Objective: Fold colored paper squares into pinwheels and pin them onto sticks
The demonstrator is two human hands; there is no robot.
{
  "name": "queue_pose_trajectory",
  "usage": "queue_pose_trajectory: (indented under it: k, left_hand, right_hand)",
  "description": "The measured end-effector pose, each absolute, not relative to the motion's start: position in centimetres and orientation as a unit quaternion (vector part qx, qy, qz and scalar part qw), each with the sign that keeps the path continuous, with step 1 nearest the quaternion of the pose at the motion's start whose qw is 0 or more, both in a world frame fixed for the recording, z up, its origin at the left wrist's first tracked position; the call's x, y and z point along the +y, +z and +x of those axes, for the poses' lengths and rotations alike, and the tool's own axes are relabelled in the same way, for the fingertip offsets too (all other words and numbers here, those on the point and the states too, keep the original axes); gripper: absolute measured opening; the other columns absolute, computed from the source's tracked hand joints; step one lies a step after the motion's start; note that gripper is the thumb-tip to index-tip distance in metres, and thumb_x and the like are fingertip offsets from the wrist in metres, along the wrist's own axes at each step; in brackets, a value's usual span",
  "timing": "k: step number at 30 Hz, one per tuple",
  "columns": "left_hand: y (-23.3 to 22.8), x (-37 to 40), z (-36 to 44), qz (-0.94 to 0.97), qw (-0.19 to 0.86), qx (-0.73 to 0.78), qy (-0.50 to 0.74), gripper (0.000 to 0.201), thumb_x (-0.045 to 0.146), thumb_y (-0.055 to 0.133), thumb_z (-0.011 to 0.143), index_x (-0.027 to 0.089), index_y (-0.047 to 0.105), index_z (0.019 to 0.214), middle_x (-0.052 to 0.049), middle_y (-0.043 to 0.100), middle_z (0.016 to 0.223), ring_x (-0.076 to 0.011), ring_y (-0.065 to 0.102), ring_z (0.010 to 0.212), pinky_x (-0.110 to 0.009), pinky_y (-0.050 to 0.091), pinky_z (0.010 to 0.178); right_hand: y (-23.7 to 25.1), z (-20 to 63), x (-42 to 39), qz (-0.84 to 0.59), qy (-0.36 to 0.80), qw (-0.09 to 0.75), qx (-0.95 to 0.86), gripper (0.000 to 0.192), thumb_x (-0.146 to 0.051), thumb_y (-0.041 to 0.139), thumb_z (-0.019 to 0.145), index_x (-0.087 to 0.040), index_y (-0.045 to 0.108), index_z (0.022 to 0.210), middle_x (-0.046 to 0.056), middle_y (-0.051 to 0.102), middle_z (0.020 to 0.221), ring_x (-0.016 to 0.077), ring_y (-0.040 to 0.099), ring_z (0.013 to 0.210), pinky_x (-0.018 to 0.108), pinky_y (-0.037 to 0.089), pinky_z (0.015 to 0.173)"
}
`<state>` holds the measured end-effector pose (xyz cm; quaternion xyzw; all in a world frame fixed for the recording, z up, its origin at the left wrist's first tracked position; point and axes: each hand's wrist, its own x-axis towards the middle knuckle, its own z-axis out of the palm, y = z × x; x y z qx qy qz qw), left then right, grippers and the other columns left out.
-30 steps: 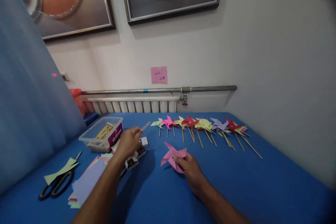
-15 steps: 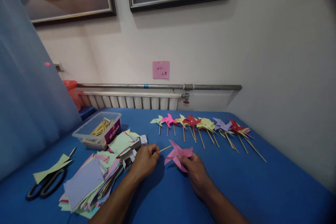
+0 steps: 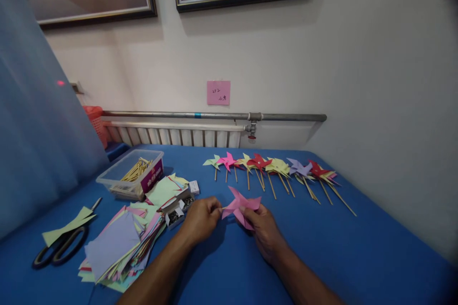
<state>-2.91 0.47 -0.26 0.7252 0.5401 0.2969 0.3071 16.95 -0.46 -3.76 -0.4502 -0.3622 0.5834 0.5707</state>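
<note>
Head view. The right hand point(image 3: 263, 228) pinches the near edge of a pink pinwheel point(image 3: 240, 206) between closed thumb and fingers, holding it just above the blue table point(image 3: 358, 248) near the table's middle. The left hand point(image 3: 201, 217) is curled shut beside it, fingertips touching the pinwheel's left edge; a thin stick appears to be gripped there, but it is almost wholly hidden and cannot be told for certain.

Left of the left hand lies a loose stack of coloured paper squares point(image 3: 118, 243), purple on top, with green and pink sheets fanned beneath. Small open boxes of pins point(image 3: 175, 217) sit between the stack and the left hand. Farther left, black-handled scissors point(image 3: 59, 248) rest on the table with a green paper strip point(image 3: 66, 226) laid across them. Far left, a clear plastic tub point(image 3: 130, 181) holds wooden sticks.

Far side of the table: a row of finished pinwheels point(image 3: 275, 171) on sticks, in green, pink, yellow, red and purple, lying side by side with the sticks pointing nearward.

Behind the table, a radiator point(image 3: 171, 136) and a pipe point(image 3: 214, 116) run along the wall; a pink note point(image 3: 218, 92) is stuck above them.
</note>
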Motion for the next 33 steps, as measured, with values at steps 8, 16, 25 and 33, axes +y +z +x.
queue_pose_trajectory:
  k: [8,16,25,33]
  left_hand:
    - [0.3,0.0,-2.7,0.727,0.301,0.552,0.276,0.023,0.029,0.055,0.094,0.020,0.065,0.075,0.002,0.059,0.067,-0.0169,0.054,0.069,-0.030,0.030,0.068]
    - [0.8,-0.1,-2.6,0.727,0.305,0.555,0.266,0.023,0.026,0.054,0.094,0.020,0.064,0.074,0.003,0.056,0.066,-0.0160,0.051,0.068,-0.030,0.028,0.066]
    - [0.8,-0.1,-2.6,0.723,0.308,0.560,0.264,0.024,0.028,0.054,0.094,0.020,0.061,0.072,0.004,0.053,0.065,-0.0159,0.049,0.067,-0.030,0.028,0.066]
    - [1.1,-0.3,-2.6,0.729,0.298,0.565,0.246,0.026,0.028,0.054,0.095,0.021,0.057,0.070,0.004,0.051,0.064,-0.0155,0.048,0.067,-0.031,0.028,0.066]
  right_hand:
    - [-4.8,17.1,0.1,-0.463,0.560,0.565,-0.391,0.045,-0.050,0.097,0.064,-0.017,0.079,0.090,-0.001,0.073,0.072,0.0180,0.061,0.066,0.031,0.049,0.067]
    - [-4.0,16.9,-0.3,-0.458,0.555,0.574,-0.391,0.042,-0.048,0.096,0.064,-0.018,0.079,0.088,0.000,0.073,0.076,0.0187,0.061,0.071,0.030,0.048,0.070]
    - [-3.7,16.9,-0.3,-0.463,0.553,0.570,-0.393,0.040,-0.047,0.095,0.063,-0.018,0.078,0.086,0.000,0.072,0.073,0.0174,0.057,0.067,0.030,0.045,0.066]
    - [-3.8,16.9,-0.5,-0.470,0.543,0.565,-0.407,0.046,-0.049,0.095,0.064,-0.018,0.081,0.095,0.002,0.076,0.078,0.0207,0.063,0.072,0.031,0.048,0.068]
